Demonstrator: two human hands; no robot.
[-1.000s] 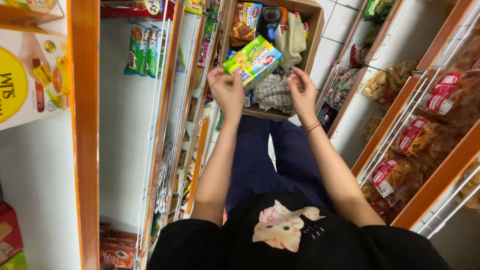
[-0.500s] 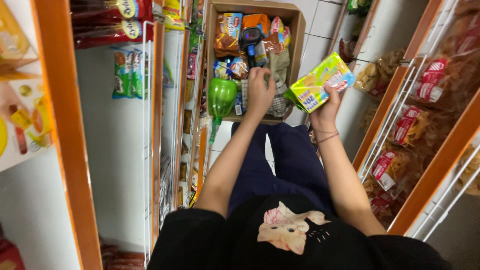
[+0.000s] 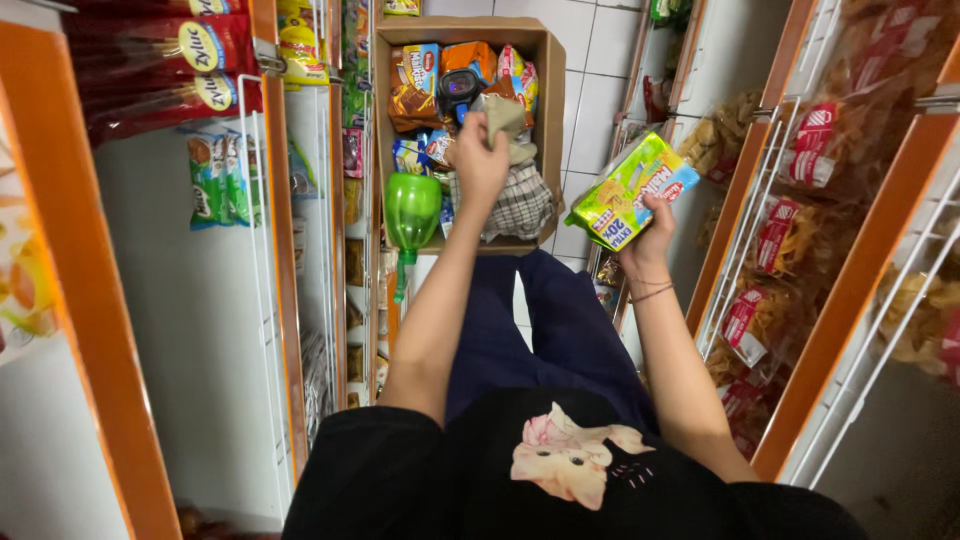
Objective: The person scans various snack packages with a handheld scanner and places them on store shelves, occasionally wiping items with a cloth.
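The snack packet (image 3: 632, 192), light and crinkly, sits gripped at its lower edge in the right hand (image 3: 648, 238); the left hand (image 3: 478, 160) clutches a soft cloth (image 3: 505, 118) in the box (image 3: 553, 100).

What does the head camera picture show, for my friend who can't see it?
A person's right hand holds up a yellow-green snack pack, while the left hand grips a beige cloth inside a cardboard box of snacks. Orange shop shelves with bagged snacks stand on both sides.
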